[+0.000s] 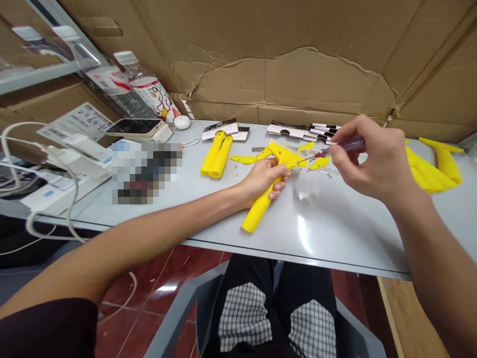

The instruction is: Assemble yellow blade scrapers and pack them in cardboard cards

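My left hand (pixel 266 179) is wrapped around a yellow plastic part with a tubular handle (pixel 258 211) and a wider, flat head (pixel 279 153). The part is tilted, its round end towards me. In my right hand (pixel 367 159) is a screwdriver (pixel 350 144) with a clear purplish handle. Its shaft points left, and the tip is at the yellow head just right of my left fingers; whether it sits in a screw I cannot make out. Small nuts or screws (pixel 329 175) and a curved yellow piece (pixel 246 159) lie around the head.
Two yellow tubes (pixel 216 156) lie left of my hands, with more yellow parts (pixel 434 171) at the right. Black-and-white packets (pixel 286 130) line the back by the cardboard wall (pixel 298 79). A phone (pixel 134 127), bottles (pixel 151 89) and cables (pixel 74 199) crowd the left.
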Tool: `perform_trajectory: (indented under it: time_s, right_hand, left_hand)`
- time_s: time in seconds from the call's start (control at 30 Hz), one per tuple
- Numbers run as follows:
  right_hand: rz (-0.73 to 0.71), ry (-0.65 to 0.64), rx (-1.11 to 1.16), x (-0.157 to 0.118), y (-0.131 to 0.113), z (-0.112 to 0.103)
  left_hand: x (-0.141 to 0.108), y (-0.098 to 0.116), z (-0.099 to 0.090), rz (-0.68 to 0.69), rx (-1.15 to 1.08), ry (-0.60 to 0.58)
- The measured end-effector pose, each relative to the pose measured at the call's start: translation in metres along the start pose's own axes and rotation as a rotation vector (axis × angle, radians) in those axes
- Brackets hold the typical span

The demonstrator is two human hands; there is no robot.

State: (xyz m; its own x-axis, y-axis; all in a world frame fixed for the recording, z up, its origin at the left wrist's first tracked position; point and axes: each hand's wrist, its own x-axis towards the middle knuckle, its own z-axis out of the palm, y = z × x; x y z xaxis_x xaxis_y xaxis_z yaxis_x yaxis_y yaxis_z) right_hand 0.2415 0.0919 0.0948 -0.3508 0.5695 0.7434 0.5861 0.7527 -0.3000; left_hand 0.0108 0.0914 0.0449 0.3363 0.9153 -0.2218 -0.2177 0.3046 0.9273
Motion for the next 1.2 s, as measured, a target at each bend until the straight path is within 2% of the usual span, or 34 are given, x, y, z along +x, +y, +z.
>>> perform_trajectory:
  time_s: [0.27,0.47,0.7,0.87,1.07,1.2]
  right_hand:
    - [0.015,-0.026,-0.063,-0.0002,0.0027,-0.0017]
    - [-0.056,-0.024,0.034,0.0017,-0.0005,-0.0021]
    - [-0.097,0.136,0.0,0.0036,0.0038,0.0042]
    - [-0.188,0.097,-0.06,0.0037,0.0063,0.0039]
    - [-0.125,0.052,-0.018,0.0008,0.0042,0.0035]
    - [-0.064,0.062,-0.08,0.0011,0.0062,0.0039]
  left_hand:
    - [-0.0005,0.001,0.0012,-0.002,0.021,0.013]
    - [-0.0012,0.001,0.0021,-0.007,0.014,0.016]
    - [-0.0022,0.0026,0.0032,-0.011,0.03,-0.004]
    - [-0.0027,0.0035,0.003,-0.013,0.031,0.009]
    - [-0.0021,0.0042,0.0032,-0.019,0.05,0.017]
    - [-0.0039,0.0058,0.0049,-0.013,0.052,0.015]
